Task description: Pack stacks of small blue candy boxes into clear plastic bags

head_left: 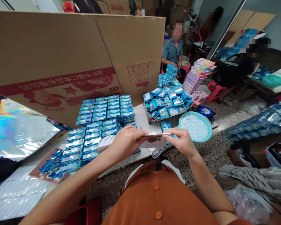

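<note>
One thin flat piece point(155, 135) is held in the head view between the left hand point(128, 137) and the right hand point(183, 141), above the near edge of the white table point(140, 116). Its left end is pinched by the grip of the left hand, and its right end is pinched between the thumb and fingers of the right hand. It is seen nearly edge-on, so its exact kind cannot be told.

To the left of the hands, the table is covered with rows of blue boxes point(100, 114), and a pink tray point(35, 171) filled with small blue packets is set beside them. Beyond the hands, a carton tray point(155, 119) is heaped with loose blue boxes. Just beside it, on the right, a green bowl point(210, 126) is filled with white pellets point(193, 126), and a roll of blue tape point(204, 111) is placed near the bowl.

The far side of the table is lined by a large sheet of cardboard point(84, 47). Farther back, a person in a blue shirt point(173, 51) is seen seated.
</note>
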Action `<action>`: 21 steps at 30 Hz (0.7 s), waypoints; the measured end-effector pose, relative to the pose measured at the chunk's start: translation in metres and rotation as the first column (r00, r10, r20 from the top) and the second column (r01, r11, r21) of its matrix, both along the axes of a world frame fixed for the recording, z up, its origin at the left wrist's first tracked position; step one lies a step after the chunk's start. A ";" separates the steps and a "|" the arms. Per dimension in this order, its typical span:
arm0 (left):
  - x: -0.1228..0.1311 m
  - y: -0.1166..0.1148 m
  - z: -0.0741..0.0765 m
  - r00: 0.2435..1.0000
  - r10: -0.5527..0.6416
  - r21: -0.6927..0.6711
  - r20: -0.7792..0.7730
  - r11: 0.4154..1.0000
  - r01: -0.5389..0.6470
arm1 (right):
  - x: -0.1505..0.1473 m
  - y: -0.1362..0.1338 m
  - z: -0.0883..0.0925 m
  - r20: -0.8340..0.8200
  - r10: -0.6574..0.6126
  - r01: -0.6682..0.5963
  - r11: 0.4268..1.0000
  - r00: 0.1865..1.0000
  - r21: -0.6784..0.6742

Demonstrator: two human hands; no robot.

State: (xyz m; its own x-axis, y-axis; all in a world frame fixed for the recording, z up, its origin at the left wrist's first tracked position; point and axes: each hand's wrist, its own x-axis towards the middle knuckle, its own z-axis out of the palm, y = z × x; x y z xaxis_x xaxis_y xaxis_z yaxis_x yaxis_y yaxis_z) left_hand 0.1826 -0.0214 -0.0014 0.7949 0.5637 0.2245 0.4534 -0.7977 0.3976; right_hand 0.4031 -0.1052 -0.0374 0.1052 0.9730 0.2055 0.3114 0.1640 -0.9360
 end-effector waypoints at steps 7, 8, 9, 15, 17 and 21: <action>0.000 0.004 0.003 0.999 -0.036 -0.025 -0.018 0.999 0.035 | -0.003 0.002 -0.001 0.001 -0.026 0.026 0.989 1.000 0.146; 0.001 0.005 0.003 0.999 -0.040 -0.036 -0.019 0.999 0.040 | -0.002 0.003 -0.001 0.016 -0.019 0.016 0.984 1.000 0.175; 0.003 0.005 0.004 0.999 -0.041 -0.052 -0.020 0.998 0.040 | -0.002 0.003 -0.001 0.040 -0.015 0.006 0.979 0.999 0.205; 0.024 0.006 -0.004 0.996 -0.033 -0.068 0.087 0.997 0.039 | 0.004 0.007 -0.006 0.140 -0.102 0.053 0.948 0.985 0.313; 0.029 0.009 -0.009 0.991 -0.048 -0.025 0.124 0.998 0.052 | 0.005 0.008 -0.007 0.164 -0.138 0.080 0.944 0.977 0.320; 0.033 0.014 -0.010 0.992 -0.063 0.040 0.107 0.997 0.059 | 0.009 0.010 -0.003 0.314 -0.196 0.072 0.928 0.929 0.367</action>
